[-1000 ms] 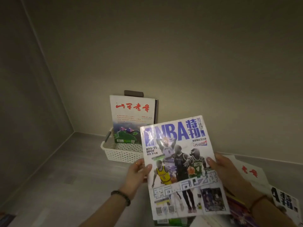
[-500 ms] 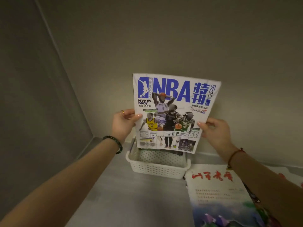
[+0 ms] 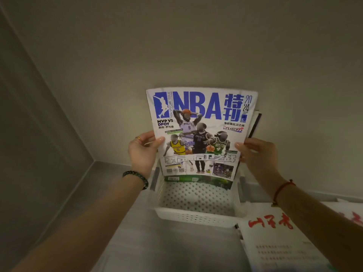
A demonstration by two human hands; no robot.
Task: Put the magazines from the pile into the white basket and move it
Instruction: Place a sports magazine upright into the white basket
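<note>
Holding a basketball magazine (image 3: 200, 134) upright by its side edges, the person keeps it over the back part of the white basket (image 3: 196, 215). The left hand (image 3: 142, 152) pinches the left edge, thumb on the cover and fingers curled behind. The right hand (image 3: 257, 154) pinches the right edge in the same way, thumb tip on the front.

The cover faces the camera, with big blue letters across the top and four players below. Its lower edge sits at about the level of the basket's back rim; whether it touches anything inside cannot be told. Behind it, another magazine (image 3: 196, 179) stands in the basket, showing as a green strip under the held one, and a dark edge pokes out at the upper right against the wall.

The basket's dotted bottom is bare in front. The basket stands on a grey surface (image 3: 157, 248) close to the wall. Just beside its front right corner lies the pile (image 3: 279, 244), topped by a white magazine with red characters.

A dark bead bracelet (image 3: 136, 178) circles the left wrist, a red cord (image 3: 282, 188) the right, and a ring (image 3: 138, 138) shows on a left finger.
</note>
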